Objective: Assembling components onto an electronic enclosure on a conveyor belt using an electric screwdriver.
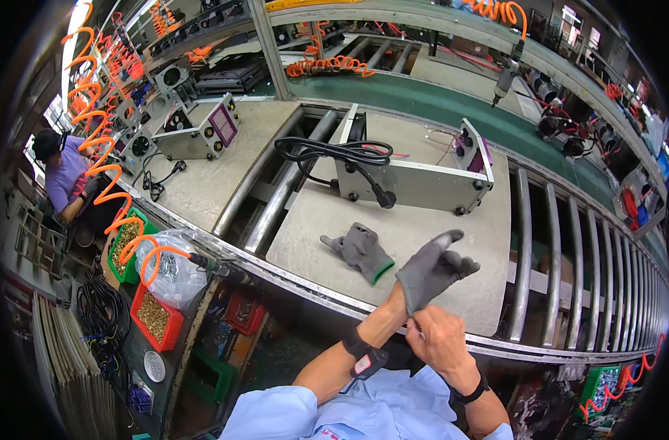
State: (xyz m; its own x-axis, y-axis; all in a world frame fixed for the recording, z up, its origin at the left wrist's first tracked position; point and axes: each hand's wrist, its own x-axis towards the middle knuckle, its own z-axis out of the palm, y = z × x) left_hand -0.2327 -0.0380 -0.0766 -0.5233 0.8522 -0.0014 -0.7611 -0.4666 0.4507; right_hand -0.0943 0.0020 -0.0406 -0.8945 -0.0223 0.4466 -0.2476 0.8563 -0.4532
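One bare right hand [441,339] pinches the cuff [415,301] at seven o'clock on the gloved left hand [427,274], probably for tension, the left splayed, holding nothing!

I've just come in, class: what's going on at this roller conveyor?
The person's bare right hand pinches the cuff of the grey glove worn on the left hand. A second grey glove lies on the board in front. Beyond it sits a metal chassis, untouched, a black power cable looped over one end.
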